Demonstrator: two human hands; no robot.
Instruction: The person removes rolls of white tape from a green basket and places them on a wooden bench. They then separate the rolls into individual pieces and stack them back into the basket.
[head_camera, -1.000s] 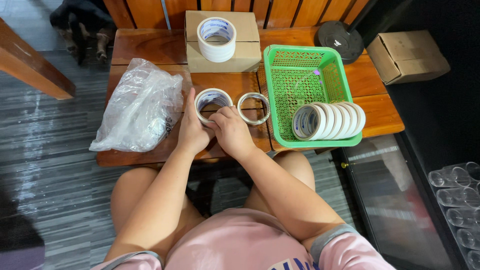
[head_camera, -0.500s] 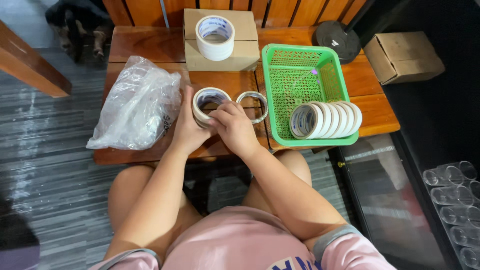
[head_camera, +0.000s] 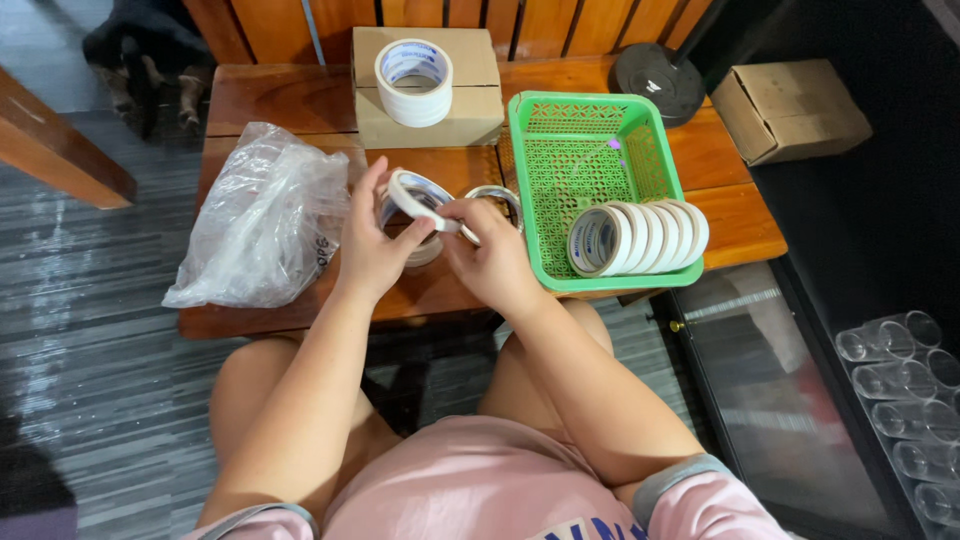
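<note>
Precariously, the left hand (head_camera: 375, 250) and right hand (head_camera: 490, 255) both pinched one white tape roll (head_camera: 415, 195), tilted above the wooden table (head_camera: 300, 100) beside the green basket (head_camera: 530, 150), where a loosened fingertip grip might have let it drop and roll off.

We see both bare forearms rising from the lower part of the frame and converging just left of centre. Our left hand (head_camera: 375, 250) is cupped, palm turned toward the right, thumb raised and fingers curled round in a grip. Our right hand (head_camera: 490, 255) sits just beside it, knuckles up, thumb and forefinger pinched together and touching the left fingertips. Both wrists are slightly bent, with bare knees showing below the elbows.
</note>
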